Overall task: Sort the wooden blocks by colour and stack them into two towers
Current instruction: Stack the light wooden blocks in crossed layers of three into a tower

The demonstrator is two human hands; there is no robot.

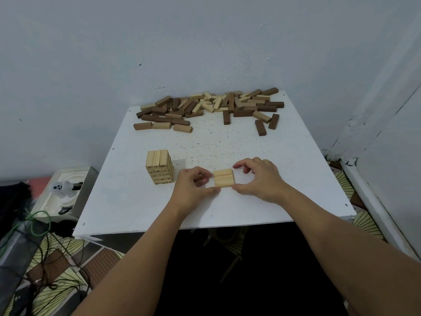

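A row of three light wooden blocks [224, 178] lies flat on the white table [127, 197], side by side. My left hand [193, 185] touches the row's left side with thumb and curled fingers. My right hand [258, 179] holds its right side between thumb and fingertips. Left of my hands stands a tower of light blocks [159, 166], several layers high. A loose pile of mixed light and dark brown blocks [209, 107] is spread along the far edge of the table.
Walls close in behind and to the right of the table. On the floor at the left are a grey box with white packing [66, 190], cables [38, 226] and a patterned mat [57, 270].
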